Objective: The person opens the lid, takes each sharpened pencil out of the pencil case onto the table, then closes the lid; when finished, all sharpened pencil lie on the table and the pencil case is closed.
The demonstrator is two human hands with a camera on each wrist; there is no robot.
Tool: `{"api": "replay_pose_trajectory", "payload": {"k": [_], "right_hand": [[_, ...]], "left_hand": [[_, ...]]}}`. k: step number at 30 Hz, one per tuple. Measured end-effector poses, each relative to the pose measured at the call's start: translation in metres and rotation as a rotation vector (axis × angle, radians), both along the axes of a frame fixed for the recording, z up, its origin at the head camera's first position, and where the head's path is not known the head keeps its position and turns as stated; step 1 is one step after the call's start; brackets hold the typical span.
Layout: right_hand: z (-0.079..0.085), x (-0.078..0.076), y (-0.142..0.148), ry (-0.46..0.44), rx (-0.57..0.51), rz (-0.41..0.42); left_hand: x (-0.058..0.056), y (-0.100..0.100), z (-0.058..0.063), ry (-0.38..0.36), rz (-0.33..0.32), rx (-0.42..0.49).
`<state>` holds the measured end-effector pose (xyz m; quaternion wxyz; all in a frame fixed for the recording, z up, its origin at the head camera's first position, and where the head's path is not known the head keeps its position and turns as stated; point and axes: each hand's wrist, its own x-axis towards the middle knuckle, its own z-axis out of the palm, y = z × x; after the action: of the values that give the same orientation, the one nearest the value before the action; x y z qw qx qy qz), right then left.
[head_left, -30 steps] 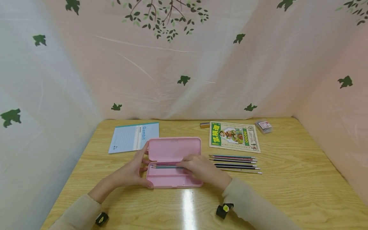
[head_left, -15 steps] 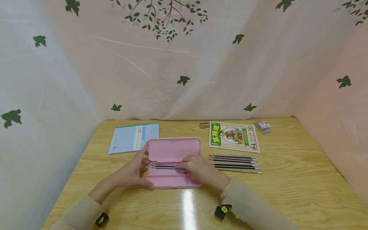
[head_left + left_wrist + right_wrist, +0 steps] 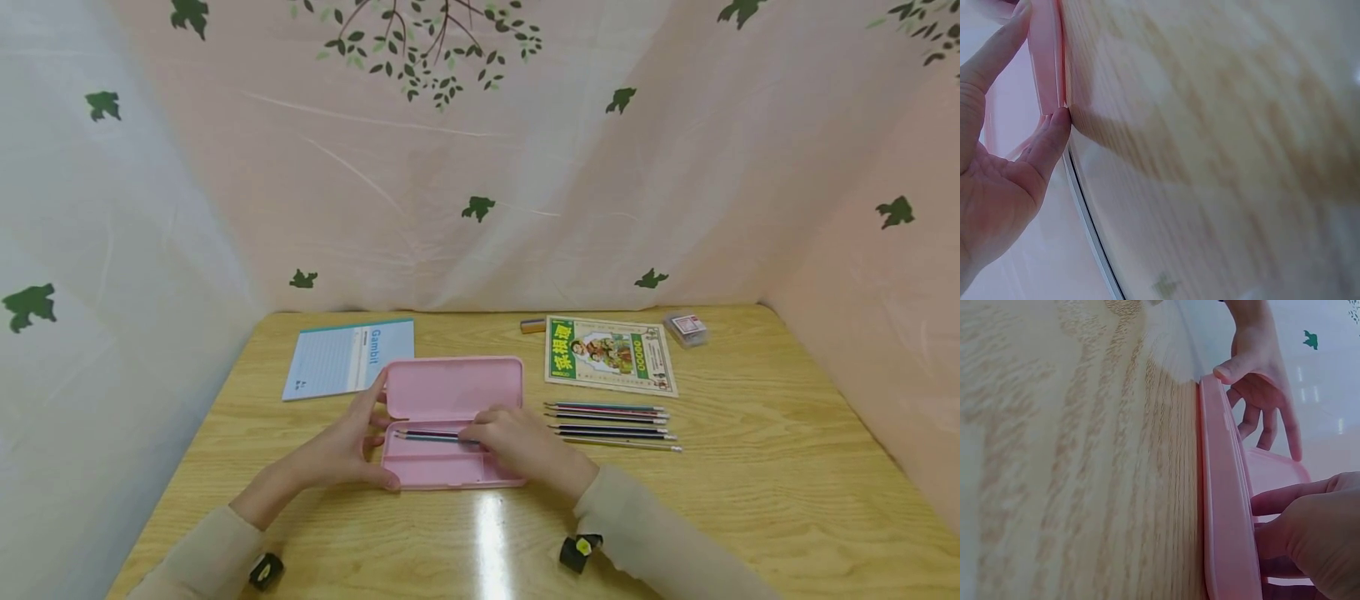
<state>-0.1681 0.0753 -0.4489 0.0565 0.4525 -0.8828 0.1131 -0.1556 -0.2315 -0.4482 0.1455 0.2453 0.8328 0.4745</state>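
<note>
A pink pencil case [image 3: 442, 473] lies with its lid [image 3: 453, 385] raised toward the back. My left hand [image 3: 333, 450] holds its left end, thumb at the front corner and fingers spread up to the lid; the left wrist view shows fingertips at the pink wall [image 3: 1046, 56]. Inside the rear compartment lie a couple of dark-striped pencils [image 3: 431, 436], points to the left. My right hand [image 3: 525, 442] reaches over the right side and pinches their right ends, which its fingers hide. In the right wrist view, its fingers [image 3: 1279, 497] dip behind the case's front wall [image 3: 1229, 500].
Right of the case several pencils [image 3: 611, 421] lie in a row on the wooden table [image 3: 757, 467]. Behind them are a green and cream booklet [image 3: 611, 356], an orange and blue eraser-like block [image 3: 533, 326] and a small clear box [image 3: 686, 328]. A blue notebook [image 3: 337, 362] lies back left.
The pencils in the case have turned slightly, their left ends spreading a little apart. The right hand shifts only slightly; the left hand keeps its place.
</note>
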Motion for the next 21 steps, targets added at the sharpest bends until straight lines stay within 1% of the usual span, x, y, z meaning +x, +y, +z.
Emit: {"api": "replay_pose_trajectory", "payload": {"k": [4, 8, 12, 21], "right_hand": [[-0.0035, -0.0016, 0.0014, 0.085, 0.022, 0.042], [-0.0063, -0.0032, 0.0027, 0.126, 0.016, 0.08], [-0.0068, -0.0037, 0.003, 0.128, 0.003, 0.088], [-0.0059, -0.0028, 0.003, 0.094, -0.002, 0.065]], "left_hand": [[-0.0003, 0.0002, -0.0005, -0.002, -0.003, 0.005], [-0.0009, -0.0004, -0.0011, -0.002, -0.002, 0.012], [-0.001, -0.0014, -0.0019, 0.004, -0.003, 0.018], [-0.0006, -0.0001, 0.0002, -0.01, 0.001, 0.011]]}}
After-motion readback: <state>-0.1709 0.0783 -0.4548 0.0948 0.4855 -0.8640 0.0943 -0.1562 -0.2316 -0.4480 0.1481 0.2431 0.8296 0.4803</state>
